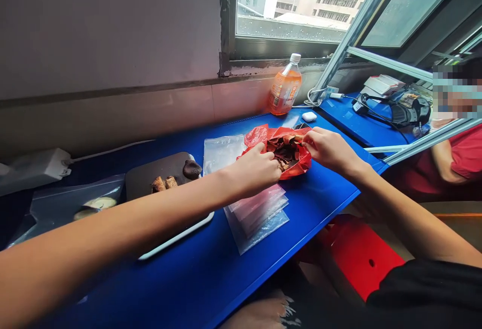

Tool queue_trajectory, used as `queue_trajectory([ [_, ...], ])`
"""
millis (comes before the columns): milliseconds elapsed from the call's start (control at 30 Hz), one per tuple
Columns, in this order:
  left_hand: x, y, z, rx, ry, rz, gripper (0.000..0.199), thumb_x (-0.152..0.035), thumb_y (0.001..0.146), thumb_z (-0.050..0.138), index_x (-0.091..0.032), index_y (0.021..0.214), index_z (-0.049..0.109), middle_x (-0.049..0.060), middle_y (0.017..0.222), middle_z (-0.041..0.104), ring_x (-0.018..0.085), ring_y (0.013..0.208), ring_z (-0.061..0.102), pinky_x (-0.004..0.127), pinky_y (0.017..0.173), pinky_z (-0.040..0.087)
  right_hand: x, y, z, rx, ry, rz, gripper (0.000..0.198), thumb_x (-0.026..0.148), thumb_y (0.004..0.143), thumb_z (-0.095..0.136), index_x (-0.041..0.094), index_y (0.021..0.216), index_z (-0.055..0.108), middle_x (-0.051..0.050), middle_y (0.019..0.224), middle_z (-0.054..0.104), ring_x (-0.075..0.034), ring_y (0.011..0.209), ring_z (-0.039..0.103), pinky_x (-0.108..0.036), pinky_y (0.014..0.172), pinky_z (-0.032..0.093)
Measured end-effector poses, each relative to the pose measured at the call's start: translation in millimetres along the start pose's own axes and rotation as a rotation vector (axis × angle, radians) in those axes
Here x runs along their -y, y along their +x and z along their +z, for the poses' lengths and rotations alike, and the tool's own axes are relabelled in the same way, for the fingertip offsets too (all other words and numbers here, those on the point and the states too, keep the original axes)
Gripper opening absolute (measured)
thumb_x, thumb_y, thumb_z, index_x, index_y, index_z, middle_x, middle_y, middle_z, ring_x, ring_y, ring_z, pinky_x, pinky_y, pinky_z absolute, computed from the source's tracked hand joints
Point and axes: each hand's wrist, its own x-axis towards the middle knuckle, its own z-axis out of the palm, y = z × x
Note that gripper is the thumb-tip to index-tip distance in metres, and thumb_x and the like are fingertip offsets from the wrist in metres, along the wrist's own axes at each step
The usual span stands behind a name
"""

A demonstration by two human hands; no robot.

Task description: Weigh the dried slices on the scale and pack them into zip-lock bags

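A crumpled red plastic bag (pixel 299 168) stands with its mouth open on the blue table, full of dried brown pieces (pixel 284 150) whose exact kind I cannot make out. My left hand (pixel 259 168) is closed on its near left edge. On the opposite side, my right hand (pixel 327 149) pinches the right rim. Clear plastic bags (pixel 259 213) lie fanned out beneath and in front of the red bag. Left of them, partly behind my left forearm, a dark flat tray with a pale edge (pixel 145 168) carries two tan-brown dried chunks (pixel 164 183) and a dark wrinkled piece (pixel 192 169).
An orange drink bottle (pixel 285 88) and a white earbud case (pixel 309 116) stand at the back. A clear bag with pale contents (pixel 100 204) lies left. Metal framing (pixel 391 63) rises at the right, near another person in red. A red stool (pixel 361 258) is below.
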Motion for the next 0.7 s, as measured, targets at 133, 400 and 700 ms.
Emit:
queue_trajectory([
  [133, -5, -4, -1, -0.036, -0.018, 0.065, 0.02, -0.008, 0.089, 0.051, -0.017, 0.095, 0.068, 0.008, 0.106, 0.071, 0.022, 0.097, 0.063, 0.037, 0.081, 0.042, 7, -3, 6, -0.024, 0.046, -0.104, 0.017, 0.02, 0.092, 0.046, 0.016, 0.09, 0.062, -0.012, 0.091, 0.067, -0.019, 0.078, 0.06, -0.029, 0.068, 0.045],
  [400, 0, -10, 2, -0.013, -0.032, 0.068, 0.026, -0.005, 0.087, 0.051, -0.019, 0.103, 0.066, 0.004, 0.105, 0.072, 0.022, 0.098, 0.063, 0.036, 0.081, 0.042, 16, -18, -1, 0.15, -0.063, -0.306, 0.021, 0.017, 0.092, 0.046, 0.016, 0.087, 0.066, -0.011, 0.103, 0.067, -0.02, 0.089, 0.063, -0.029, 0.072, 0.046],
  [700, -12, -12, 6, -0.002, -0.053, 0.026, 0.016, -0.015, 0.089, 0.052, -0.018, 0.093, 0.067, 0.007, 0.096, 0.071, 0.024, 0.093, 0.063, 0.04, 0.083, 0.043, 23, -24, -10, 0.25, -0.244, -0.066, 0.028, 0.028, 0.094, 0.043, 0.016, 0.102, 0.067, -0.014, 0.098, 0.065, -0.025, 0.086, 0.063, -0.032, 0.067, 0.041],
])
